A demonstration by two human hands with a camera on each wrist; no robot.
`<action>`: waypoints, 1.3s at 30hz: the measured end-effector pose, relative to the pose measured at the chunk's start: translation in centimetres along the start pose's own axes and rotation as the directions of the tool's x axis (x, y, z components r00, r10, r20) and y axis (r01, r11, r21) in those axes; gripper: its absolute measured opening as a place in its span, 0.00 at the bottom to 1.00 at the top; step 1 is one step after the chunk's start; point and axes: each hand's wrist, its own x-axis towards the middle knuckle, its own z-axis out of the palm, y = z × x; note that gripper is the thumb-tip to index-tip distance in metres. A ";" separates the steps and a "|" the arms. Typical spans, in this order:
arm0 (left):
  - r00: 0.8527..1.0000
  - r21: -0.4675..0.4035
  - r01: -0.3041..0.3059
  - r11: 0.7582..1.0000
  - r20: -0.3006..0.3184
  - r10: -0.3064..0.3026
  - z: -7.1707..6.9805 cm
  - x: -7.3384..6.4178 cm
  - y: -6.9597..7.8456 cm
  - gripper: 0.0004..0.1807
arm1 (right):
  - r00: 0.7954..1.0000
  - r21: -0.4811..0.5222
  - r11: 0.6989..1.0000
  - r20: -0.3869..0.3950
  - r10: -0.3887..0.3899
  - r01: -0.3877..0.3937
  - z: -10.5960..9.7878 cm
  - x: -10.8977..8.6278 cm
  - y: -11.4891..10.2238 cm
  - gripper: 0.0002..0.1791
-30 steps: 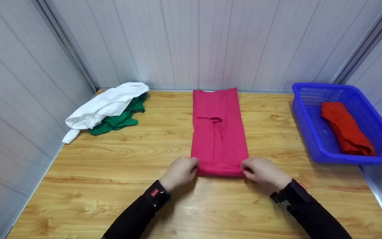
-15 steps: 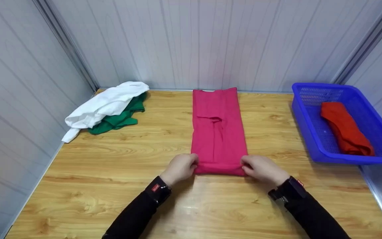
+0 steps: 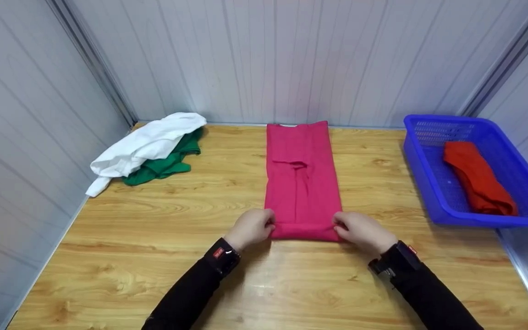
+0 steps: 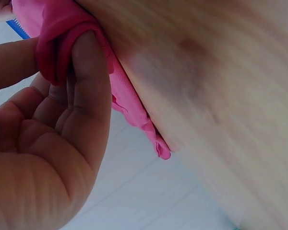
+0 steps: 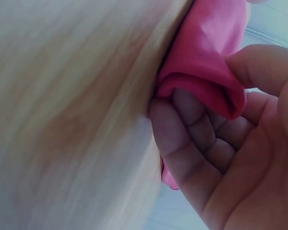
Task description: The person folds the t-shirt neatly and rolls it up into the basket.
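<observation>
While the left grip (image 3: pixel 252 227) and right grip (image 3: pixel 365 231) each pinch one end of its near fold, the pink cloth (image 3: pixel 303 192) extends to the back edge of the surface (image 3: pixel 154 233); a basket (image 3: pixel 488 220) stands at the right edge, a white cloth (image 3: pixel 151 142) near the back left corner.

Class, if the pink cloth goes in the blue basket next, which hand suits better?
Probably the right hand: it pinches the pink cloth on the side facing the blue basket; the left hand pinches the opposite side.

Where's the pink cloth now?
In the head view, the pink cloth lies centrally on the table, left of the blue basket, its near end held by the left hand and right hand.
</observation>
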 end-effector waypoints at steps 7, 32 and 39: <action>0.999 0.001 0.039 0.999 0.019 -0.039 0.0 0.6 0.1 0.04 | 1.000 -0.023 0.999 -0.006 0.031 -0.031 0.1 0.3 -0.2 0.04; 0.977 -0.009 0.166 0.986 0.137 -0.163 -0.4 2.4 0.2 0.06 | 0.900 -0.379 0.892 -0.252 -0.357 0.248 1.4 1.0 -3.3 0.12; 0.978 -0.018 0.164 0.986 0.131 -0.160 -0.3 2.5 0.1 0.08 | 0.893 -0.408 0.868 -0.217 -0.395 0.285 2.2 0.8 -4.2 0.14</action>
